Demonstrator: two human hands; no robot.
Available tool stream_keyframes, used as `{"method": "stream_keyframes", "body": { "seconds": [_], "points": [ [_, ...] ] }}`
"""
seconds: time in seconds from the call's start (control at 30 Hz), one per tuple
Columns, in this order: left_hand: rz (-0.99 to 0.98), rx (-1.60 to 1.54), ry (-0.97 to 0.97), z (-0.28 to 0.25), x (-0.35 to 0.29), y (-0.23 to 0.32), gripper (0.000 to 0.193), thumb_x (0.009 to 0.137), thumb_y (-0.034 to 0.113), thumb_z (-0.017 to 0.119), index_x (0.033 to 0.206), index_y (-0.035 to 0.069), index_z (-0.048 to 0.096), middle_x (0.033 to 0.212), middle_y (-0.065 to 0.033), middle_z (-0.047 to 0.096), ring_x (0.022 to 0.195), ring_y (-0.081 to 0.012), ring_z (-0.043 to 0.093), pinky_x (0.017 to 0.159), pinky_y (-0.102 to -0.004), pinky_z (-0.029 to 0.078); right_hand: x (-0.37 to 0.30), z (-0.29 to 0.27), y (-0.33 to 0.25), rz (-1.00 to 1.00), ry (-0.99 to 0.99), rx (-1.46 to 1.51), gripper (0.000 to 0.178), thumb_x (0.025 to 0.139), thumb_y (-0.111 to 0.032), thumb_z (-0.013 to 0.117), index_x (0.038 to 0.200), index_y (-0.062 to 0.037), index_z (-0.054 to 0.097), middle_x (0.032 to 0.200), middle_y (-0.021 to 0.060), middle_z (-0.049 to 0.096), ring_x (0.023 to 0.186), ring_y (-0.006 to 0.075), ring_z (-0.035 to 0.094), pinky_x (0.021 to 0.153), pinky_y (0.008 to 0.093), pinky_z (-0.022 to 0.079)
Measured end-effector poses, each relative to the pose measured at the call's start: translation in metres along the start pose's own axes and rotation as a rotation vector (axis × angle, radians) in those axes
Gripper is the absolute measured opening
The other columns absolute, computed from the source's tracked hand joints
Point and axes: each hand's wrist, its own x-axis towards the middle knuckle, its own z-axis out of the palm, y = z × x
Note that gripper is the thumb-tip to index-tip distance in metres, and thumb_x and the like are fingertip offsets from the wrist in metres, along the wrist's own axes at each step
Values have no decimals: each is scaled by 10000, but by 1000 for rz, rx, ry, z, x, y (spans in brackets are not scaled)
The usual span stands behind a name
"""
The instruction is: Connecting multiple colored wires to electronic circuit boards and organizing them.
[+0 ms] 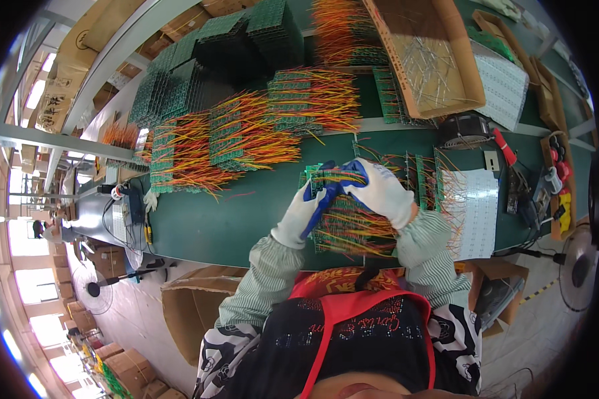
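Observation:
Both my hands wear white gloves with blue-coated palms and meet over the middle of the table. My left hand is closed around a small green circuit board. Orange and yellow wires run from this board toward my right hand, whose fingers are closed on them. The fingertips are partly hidden behind the gloves. Just below my hands lies a batch of wired circuit boards, its wires spread to the right. More green boards with wires stand to the right of my right hand.
Wired board stacks line the table's far left, with tall stacks of bare boards behind. A cardboard tray holds thin wire pieces at the back right. White sheets, a red-handled tool and a dark round fan lie to the right.

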Motion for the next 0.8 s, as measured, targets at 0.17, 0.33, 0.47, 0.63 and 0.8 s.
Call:
{"method": "stream_keyframes", "body": {
  "seconds": [0.17, 0.33, 0.47, 0.63, 0.8],
  "points": [
    [-55, 68, -68, -6, -7, 18, 278, 942, 133, 529, 1189, 7, 543, 1011, -45, 612, 859, -130, 596, 805, -264, 496, 0, 17, 15, -118, 12, 21, 433, 830, -208, 654, 1177, 1, 500, 916, 180, 659, 864, 346, 633, 749, 404, 503],
    [42, 450, 189, -2, 1, 2, 284, 888, 62, 560, 1167, 10, 573, 956, -82, 658, 846, -138, 612, 758, -276, 483, -1, 15, -28, 32, 45, -194, 329, 816, -157, 656, 1095, -32, 535, 894, 150, 658, 806, 330, 639, 697, 389, 507],
    [232, 856, 309, 0, 9, -2, 441, 813, 50, 587, 1250, 44, 526, 926, -199, 660, 853, -299, 658, 745, -344, 505, 11, 30, -51, 105, 31, -520, 286, 819, -196, 640, 1046, -40, 564, 761, 140, 652, 682, 329, 637, 617, 395, 502],
    [351, 1037, 357, -13, 29, 8, 494, 840, 45, 571, 1320, 46, 457, 966, -169, 667, 860, -255, 658, 768, -331, 505, 44, 26, -22, -45, 115, -239, 365, 815, -147, 638, 1138, -32, 512, 826, 116, 652, 692, 280, 641, 651, 381, 500],
    [-97, 89, -59, -36, 19, 48, 408, 890, 16, 551, 1292, 15, 478, 1075, -49, 617, 944, -132, 578, 840, -277, 476, 54, 7, -12, 30, -101, 371, 406, 801, -42, 638, 1191, -57, 525, 948, 135, 665, 890, 287, 652, 774, 341, 508]
  ]
}}
